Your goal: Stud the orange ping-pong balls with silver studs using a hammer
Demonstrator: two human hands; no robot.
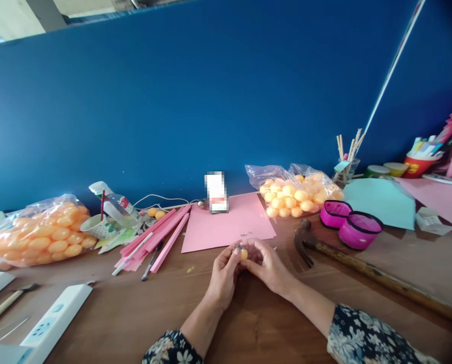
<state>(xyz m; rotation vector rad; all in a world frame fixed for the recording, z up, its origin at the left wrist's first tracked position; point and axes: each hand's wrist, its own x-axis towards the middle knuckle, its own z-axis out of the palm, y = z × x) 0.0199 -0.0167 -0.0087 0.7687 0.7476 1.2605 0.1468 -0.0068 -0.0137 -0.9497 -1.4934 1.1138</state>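
Both of my hands meet over the wooden table, just in front of a pink paper sheet [226, 222]. Between them is a small orange ball [244, 254], like a table tennis ball, with a dark bit at its top that is too small to make out. My left hand [228, 268] pinches the ball from the left, thumb on its near side. My right hand [265, 263] closes on it from the right with curled fingers. Several tiny shiny pieces [245, 234] lie on the sheet just beyond my fingertips.
At right lie a hammer [347, 258], two magenta bands [360, 230] and a bag of orange balls [294, 194]. Another bag of balls [44, 235], pink strips [161, 235], a pen [152, 260] and a power strip [53, 316] are at left. A blurred-out phone-like object [216, 192] stands behind.
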